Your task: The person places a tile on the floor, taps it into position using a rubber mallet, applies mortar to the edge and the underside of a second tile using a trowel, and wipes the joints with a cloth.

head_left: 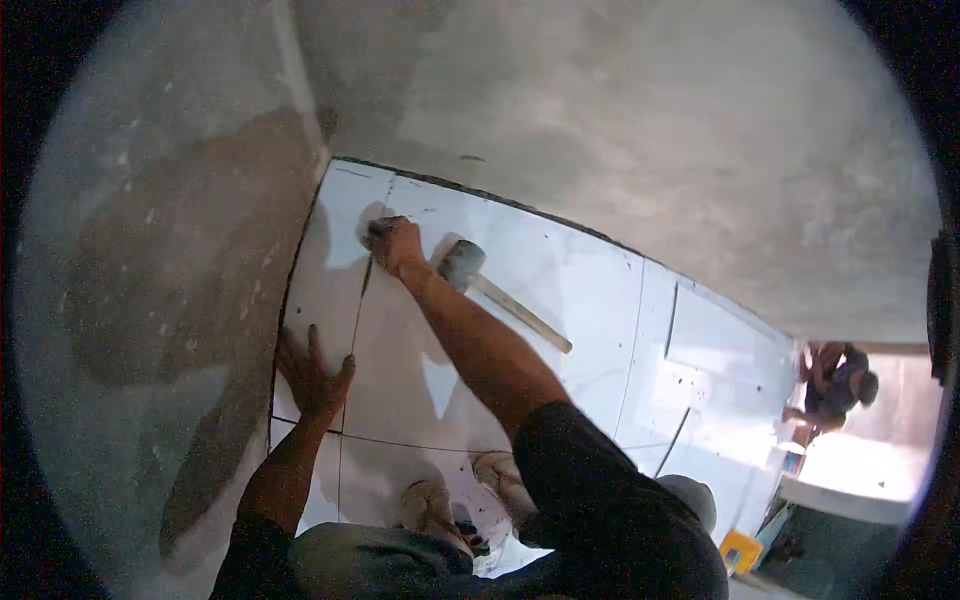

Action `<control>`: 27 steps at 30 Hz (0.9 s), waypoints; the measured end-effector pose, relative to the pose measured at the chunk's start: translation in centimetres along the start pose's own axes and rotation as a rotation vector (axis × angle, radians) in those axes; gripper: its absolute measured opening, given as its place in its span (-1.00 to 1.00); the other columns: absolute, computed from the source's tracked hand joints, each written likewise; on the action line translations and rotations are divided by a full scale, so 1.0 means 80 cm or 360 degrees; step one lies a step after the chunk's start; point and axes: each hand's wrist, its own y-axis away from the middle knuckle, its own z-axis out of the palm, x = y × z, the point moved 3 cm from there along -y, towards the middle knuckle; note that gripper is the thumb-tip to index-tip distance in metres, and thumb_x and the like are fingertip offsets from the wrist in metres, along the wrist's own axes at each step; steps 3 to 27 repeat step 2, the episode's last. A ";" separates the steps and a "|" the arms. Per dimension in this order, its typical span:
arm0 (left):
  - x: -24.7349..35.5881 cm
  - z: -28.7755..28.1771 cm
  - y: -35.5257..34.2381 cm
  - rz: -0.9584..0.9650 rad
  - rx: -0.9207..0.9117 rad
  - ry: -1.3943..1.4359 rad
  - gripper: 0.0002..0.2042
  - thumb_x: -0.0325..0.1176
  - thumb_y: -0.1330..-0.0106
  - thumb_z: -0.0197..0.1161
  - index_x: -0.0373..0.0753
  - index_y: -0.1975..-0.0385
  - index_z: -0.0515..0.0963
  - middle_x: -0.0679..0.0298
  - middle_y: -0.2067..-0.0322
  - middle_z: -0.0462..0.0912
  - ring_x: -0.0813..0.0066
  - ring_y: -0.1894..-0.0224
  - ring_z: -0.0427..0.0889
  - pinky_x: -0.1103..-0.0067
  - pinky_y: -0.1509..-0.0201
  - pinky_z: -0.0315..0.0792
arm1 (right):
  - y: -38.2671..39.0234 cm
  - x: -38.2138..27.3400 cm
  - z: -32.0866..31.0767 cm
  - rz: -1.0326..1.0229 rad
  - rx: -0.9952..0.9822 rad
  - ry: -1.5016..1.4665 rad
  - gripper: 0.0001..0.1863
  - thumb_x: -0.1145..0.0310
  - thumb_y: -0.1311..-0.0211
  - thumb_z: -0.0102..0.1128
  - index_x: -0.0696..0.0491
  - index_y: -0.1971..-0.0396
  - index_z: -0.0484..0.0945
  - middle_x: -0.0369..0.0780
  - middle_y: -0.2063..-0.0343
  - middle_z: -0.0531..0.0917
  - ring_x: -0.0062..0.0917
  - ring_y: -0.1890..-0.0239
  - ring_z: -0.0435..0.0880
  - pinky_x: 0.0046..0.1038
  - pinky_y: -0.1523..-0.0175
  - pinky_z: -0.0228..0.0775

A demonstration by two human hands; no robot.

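Note:
My left hand (314, 376) lies with fingers spread on a narrow white floor tile (322, 280) along the left wall. Stretched out farther ahead, my right hand (402, 247) is closed around a small dark object (380, 228) over the joint between that tile and the wider one on its right. Most of this object is hidden by the fingers, so its kind cannot be made out. A mallet with a dark head (462, 264) and a pale wooden handle (525, 317) rests on the tiles just right of my right hand.
Bare grey walls (600, 120) meet in the corner ahead, with a dark gap along the tile edges. A loose-looking tile (715, 325) lies to the right. Another person (838, 385) crouches beyond a doorway at far right. A yellow object (740, 551) sits lower right.

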 end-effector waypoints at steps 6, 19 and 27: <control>0.002 -0.002 -0.001 -0.0100 -0.0166 -0.0101 -0.14 0.18 -0.09 0.14 -0.11 -0.33 -0.03 -0.15 -0.32 -0.31 -0.13 -0.37 -0.33 0.05 -0.35 -0.40 | 0.012 -0.004 -0.006 0.0506 -0.0363 -0.1559 -0.47 0.02 0.12 0.31 0.01 0.15 0.57 -0.03 0.04 0.54 -0.09 0.03 0.52 -0.16 -0.11 0.32; 0.002 -0.002 -0.001 -0.0100 -0.0166 -0.0101 -0.14 0.18 -0.09 0.14 -0.11 -0.33 -0.03 -0.15 -0.32 -0.31 -0.13 -0.37 -0.33 0.05 -0.35 -0.40 | 0.012 -0.004 -0.006 0.0506 -0.0363 -0.1559 -0.47 0.02 0.12 0.31 0.01 0.15 0.57 -0.03 0.04 0.54 -0.09 0.03 0.52 -0.16 -0.11 0.32; 0.002 -0.002 -0.001 -0.0100 -0.0166 -0.0101 -0.14 0.18 -0.09 0.14 -0.11 -0.33 -0.03 -0.15 -0.32 -0.31 -0.13 -0.37 -0.33 0.05 -0.35 -0.40 | 0.012 -0.004 -0.006 0.0506 -0.0363 -0.1559 -0.47 0.02 0.12 0.31 0.01 0.15 0.57 -0.03 0.04 0.54 -0.09 0.03 0.52 -0.16 -0.11 0.32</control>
